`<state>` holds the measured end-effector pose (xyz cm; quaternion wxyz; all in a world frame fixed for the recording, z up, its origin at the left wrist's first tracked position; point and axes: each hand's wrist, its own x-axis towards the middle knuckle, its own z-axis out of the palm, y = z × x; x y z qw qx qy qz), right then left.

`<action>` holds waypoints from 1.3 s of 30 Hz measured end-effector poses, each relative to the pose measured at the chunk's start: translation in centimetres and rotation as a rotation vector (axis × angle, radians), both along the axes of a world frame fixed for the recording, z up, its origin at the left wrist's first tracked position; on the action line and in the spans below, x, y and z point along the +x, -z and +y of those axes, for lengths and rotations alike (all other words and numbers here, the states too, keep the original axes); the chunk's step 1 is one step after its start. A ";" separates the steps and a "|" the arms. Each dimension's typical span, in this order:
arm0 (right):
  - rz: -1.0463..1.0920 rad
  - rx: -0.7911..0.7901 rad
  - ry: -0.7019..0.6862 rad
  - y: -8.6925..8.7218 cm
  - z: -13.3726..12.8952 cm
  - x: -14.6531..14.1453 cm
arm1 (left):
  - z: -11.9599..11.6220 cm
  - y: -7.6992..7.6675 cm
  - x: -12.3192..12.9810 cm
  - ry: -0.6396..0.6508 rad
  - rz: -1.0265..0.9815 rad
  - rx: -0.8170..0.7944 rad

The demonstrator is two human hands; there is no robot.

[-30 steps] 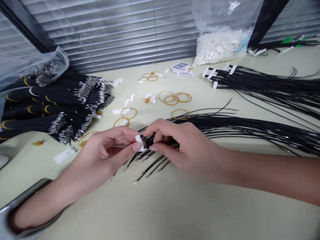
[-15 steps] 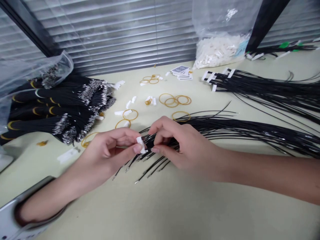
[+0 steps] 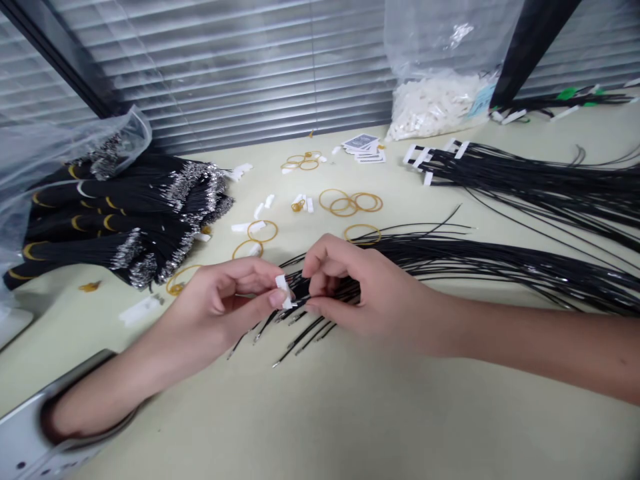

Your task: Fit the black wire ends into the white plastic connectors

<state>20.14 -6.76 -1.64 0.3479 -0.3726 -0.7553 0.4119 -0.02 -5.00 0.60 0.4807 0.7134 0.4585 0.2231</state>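
My left hand (image 3: 220, 307) is closed, pinching a small white plastic connector housing (image 3: 284, 292) between thumb and fingertips. Just right of it, my right hand (image 3: 365, 287) has curled fingers, with a gap between thumb and index fingertip; no held thing shows in that gap. Beneath and behind both hands runs a loose bundle of black wires (image 3: 450, 257), their metal-tipped ends fanning out below the housing. Whether a wire sits in the housing is too small to tell.
Tied bundles of black wires (image 3: 95, 223) with metal terminals lie at left. Yellow rubber bands (image 3: 367, 202) and white housings are scattered mid-table. A clear bag of white housings (image 3: 435, 107) stands behind, near playing cards (image 3: 363, 142). Wires fitted with white connectors (image 3: 520, 177) lie at right.
My right thumb and index finger have parted slightly, and the hand has drawn a little to the right of the housing. My left hand keeps its pinch on the housing.
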 end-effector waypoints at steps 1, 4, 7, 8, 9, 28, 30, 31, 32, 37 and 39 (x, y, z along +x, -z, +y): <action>-0.007 -0.001 0.005 0.0 0.0 0.0 | 0.0 0.0 0.0 0.004 -0.005 -0.004; -0.025 0.005 0.021 0.0 0.0 0.0 | -0.1 -0.1 0.1 0.020 -0.009 0.002; -0.044 0.048 0.030 0.1 -0.1 -0.1 | -0.2 -0.2 0.3 0.031 0.013 0.015; -0.050 0.067 0.032 0.1 -0.1 -0.1 | -0.2 -0.2 0.3 0.032 0.022 0.022; -0.053 0.084 0.031 0.1 0.0 -0.1 | -0.3 -0.2 0.4 0.032 0.027 0.024; -0.022 0.073 0.071 0.4 0.1 -0.1 | 0.1 0.7 0.2 -0.009 -0.111 0.069; -0.008 0.063 0.066 0.3 0.0 -0.1 | 0.1 0.6 0.1 -0.012 -0.082 0.062; -0.005 0.053 0.063 0.3 0.0 -0.1 | 0.1 0.6 0.0 -0.010 -0.068 0.059; -0.004 0.045 0.062 0.3 0.0 -0.1 | 0.1 0.6 0.0 -0.008 -0.057 0.056; -0.001 0.027 0.055 0.4 -0.1 0.0 | 0.2 0.7 0.0 -0.006 -0.031 0.067; -0.006 0.023 0.058 0.4 -0.1 0.0 | 0.2 0.7 0.0 -0.009 -0.033 0.074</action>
